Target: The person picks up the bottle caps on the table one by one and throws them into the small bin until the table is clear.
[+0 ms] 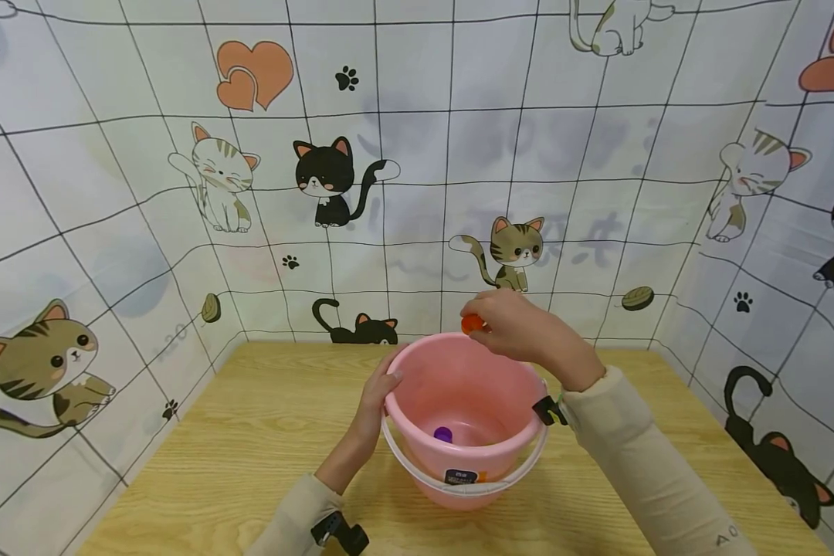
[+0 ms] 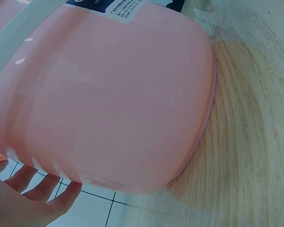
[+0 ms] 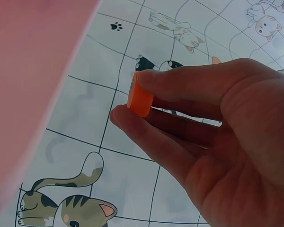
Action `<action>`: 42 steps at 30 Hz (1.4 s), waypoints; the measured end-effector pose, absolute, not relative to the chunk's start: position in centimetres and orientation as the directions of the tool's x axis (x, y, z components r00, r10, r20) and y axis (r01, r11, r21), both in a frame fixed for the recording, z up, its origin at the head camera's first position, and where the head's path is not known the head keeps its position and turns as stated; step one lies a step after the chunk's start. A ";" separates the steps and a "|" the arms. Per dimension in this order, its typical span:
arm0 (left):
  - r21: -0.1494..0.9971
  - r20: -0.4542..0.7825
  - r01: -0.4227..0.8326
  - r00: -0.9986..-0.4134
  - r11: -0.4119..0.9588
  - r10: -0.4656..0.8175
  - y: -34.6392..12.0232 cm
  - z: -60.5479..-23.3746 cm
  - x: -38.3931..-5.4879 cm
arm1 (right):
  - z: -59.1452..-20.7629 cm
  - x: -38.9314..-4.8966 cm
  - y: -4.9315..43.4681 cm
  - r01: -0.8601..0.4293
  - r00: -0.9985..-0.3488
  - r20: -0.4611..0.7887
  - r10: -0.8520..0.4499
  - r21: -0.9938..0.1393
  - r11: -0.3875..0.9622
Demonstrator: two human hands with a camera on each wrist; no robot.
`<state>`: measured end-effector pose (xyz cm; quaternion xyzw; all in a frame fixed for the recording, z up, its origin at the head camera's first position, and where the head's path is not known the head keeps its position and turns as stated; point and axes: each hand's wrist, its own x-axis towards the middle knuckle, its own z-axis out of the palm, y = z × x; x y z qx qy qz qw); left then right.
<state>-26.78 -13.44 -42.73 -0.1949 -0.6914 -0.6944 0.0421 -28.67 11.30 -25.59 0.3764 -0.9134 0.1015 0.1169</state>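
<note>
A pink bucket [image 1: 424,455] stands upright on the wooden table, its white handle [image 1: 469,489] hanging down in front. My left hand [image 1: 374,394] grips its left rim, the thumb over the edge. In the left wrist view the fingers of that hand [image 2: 31,201] touch the bucket's outer wall [image 2: 118,99]. Above the far right part of the rim, my right hand [image 1: 521,328] pinches a small orange bottle cap [image 1: 471,323]. The right wrist view shows this cap [image 3: 141,97] between thumb and fingertips. Inside the bucket, a small purple round piece [image 1: 443,434] lies on the bottom.
A light wooden table [image 1: 264,432] carries the bucket. White cloth [image 1: 417,154] printed with cats and grid lines hangs behind and on both sides, down to the table's edges. Dark wrist devices [image 1: 340,533] are strapped at both sleeves.
</note>
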 end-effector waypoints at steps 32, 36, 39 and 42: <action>0.949 0.316 0.313 -0.928 -0.047 0.199 -13.4 -42.8 -26.9 | -25.7 -28.9 11.0 -0.733 -0.672 0.271 -0.689 -0.114 0.671; 0.947 0.321 0.318 -0.926 -0.047 0.200 -13.4 -42.7 -26.9 | -25.7 -29.0 11.0 -0.733 -0.673 0.269 -0.689 -0.116 0.670; 0.947 0.320 0.317 -0.925 -0.046 0.204 -13.4 -42.7 -26.8 | -25.7 -29.0 11.0 -0.734 -0.672 0.267 -0.691 -0.121 0.668; 0.948 0.316 0.313 -0.926 -0.048 0.205 -13.4 -42.7 -26.8 | -25.7 -29.0 11.0 -0.735 -0.671 0.267 -0.691 -0.124 0.666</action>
